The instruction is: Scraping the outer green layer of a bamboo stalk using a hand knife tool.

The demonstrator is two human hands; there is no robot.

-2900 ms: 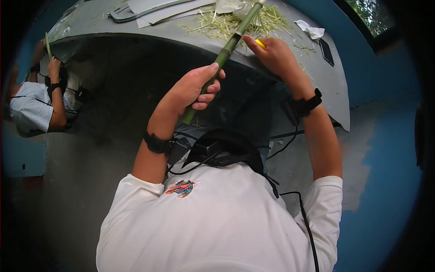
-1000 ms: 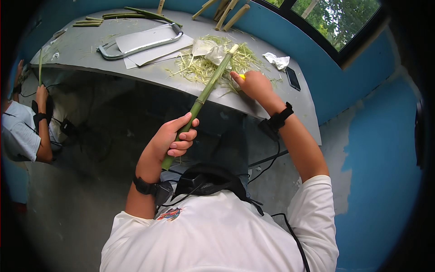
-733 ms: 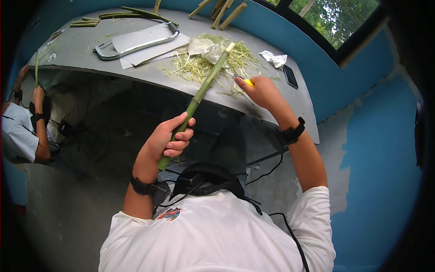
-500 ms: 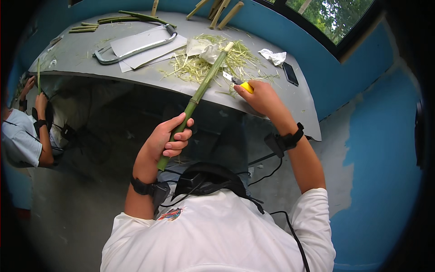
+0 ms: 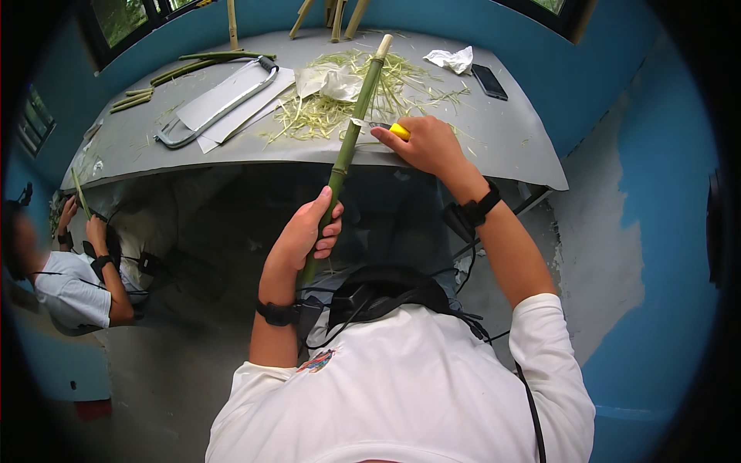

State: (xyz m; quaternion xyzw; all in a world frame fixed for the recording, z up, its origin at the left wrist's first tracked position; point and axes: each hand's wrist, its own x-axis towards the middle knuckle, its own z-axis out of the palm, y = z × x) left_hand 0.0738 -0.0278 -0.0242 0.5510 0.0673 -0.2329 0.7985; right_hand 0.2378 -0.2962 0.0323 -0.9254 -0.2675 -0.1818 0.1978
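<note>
My left hand [image 5: 310,228] is wrapped round the lower part of a green bamboo stalk [image 5: 350,145], which slants up and away over the table's near edge. Its far tip is pale, stripped of green skin. In my right hand [image 5: 424,144] is a yellow-handled utility knife [image 5: 400,131], its blade lying against or just over the stalk's upper half, above the joint. Behind the stalk spreads a heap of pale green shavings [image 5: 309,116], with crumpled white tissue [image 5: 340,83] on it.
On the grey table [image 5: 509,139] lie a hacksaw [image 5: 224,108] over white sheets [image 5: 231,92], cut green stalks [image 5: 181,71], a phone [image 5: 489,82] and more crumpled tissue [image 5: 451,59]. Bamboo pieces [image 5: 336,19] stand at the back. Another person [image 5: 77,285] sits at the left holding a stalk.
The knife has moved from beside the stalk to its surface, nearer to me. My view has shifted, and the stalk stands a little more upright.
</note>
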